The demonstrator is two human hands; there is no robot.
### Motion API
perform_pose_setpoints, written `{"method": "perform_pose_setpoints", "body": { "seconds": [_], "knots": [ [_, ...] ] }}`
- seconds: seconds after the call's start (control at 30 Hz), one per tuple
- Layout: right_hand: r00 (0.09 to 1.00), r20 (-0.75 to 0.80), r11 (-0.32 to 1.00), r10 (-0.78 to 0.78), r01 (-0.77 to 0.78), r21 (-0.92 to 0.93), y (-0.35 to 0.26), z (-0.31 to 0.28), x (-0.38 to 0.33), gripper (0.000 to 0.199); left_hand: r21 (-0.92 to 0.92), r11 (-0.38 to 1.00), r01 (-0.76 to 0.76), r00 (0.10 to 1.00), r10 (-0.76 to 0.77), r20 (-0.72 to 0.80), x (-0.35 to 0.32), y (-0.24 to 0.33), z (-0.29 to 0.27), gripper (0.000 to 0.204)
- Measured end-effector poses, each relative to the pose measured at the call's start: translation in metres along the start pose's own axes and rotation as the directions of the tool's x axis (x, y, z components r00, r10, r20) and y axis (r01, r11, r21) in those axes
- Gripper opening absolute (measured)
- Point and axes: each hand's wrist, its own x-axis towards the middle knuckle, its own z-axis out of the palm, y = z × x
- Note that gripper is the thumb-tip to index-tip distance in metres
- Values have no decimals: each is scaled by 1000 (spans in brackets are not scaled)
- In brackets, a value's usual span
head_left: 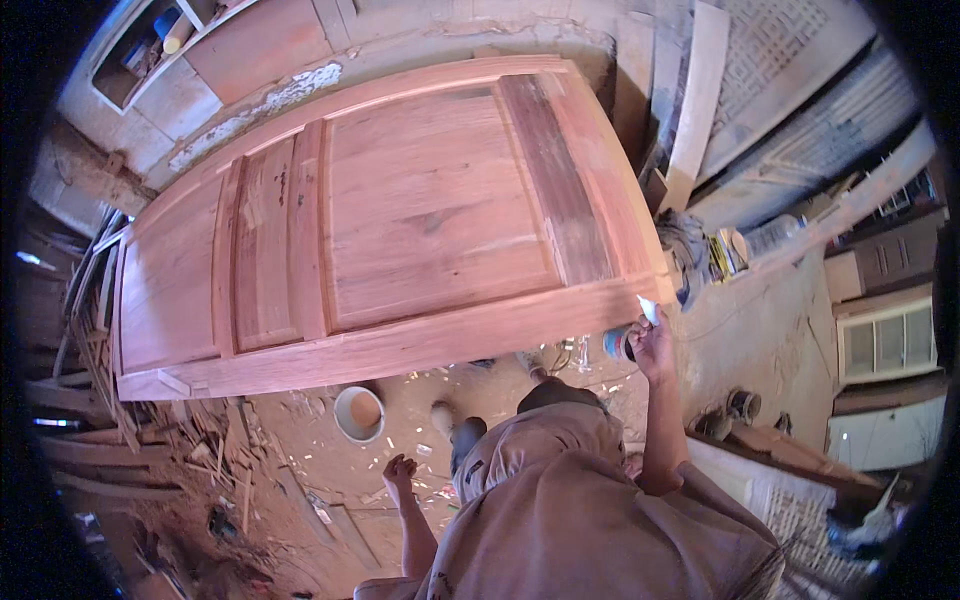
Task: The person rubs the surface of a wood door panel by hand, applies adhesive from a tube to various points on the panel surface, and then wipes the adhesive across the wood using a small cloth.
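A large reddish-brown wooden panel door (440, 200) lies raised in front of me, with recessed panels and darker strips across it. My right hand (653, 348) is at its near right corner, fingers closed round a small white flat piece (649, 309) whose tip meets the door's edge; its exact kind is too small to make out. Just left of that hand is a blue round tin (616, 344), partly hidden. My left hand (399, 472) hangs away from the door at lower middle, fingers loosely curled and apart, with nothing visible in it.
A pale bucket (359, 414) stands on the dusty floor below the door, among scattered shavings. Wood offcuts (225, 450) are heaped at the left. Boards (697, 100) lean at the upper right, near a grey cloth (684, 245). A shelf (150, 50) is on the far wall.
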Motion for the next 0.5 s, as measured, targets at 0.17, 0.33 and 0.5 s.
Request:
{"method": "perform_pose_setpoints", "body": {
  "seconds": [0.17, 0.33, 0.5],
  "knots": [
    [999, -37, 906, 2, -18, -422, -42, -8, 82, 23, 111, 990, -83, 971, 106, -213, -49, 0, 134, 26],
    [978, 208, 699, -32, 171, -695, -54, -6, 136, 18, 98, 971, -218, 871, 239, -430, -108, -19, 194, 25],
    [944, 330, 501, 24, 274, -821, -54, -20, 152, 20, -28, 969, -245, 653, 143, -744, -132, -44, 215, 28]
  ]
}}
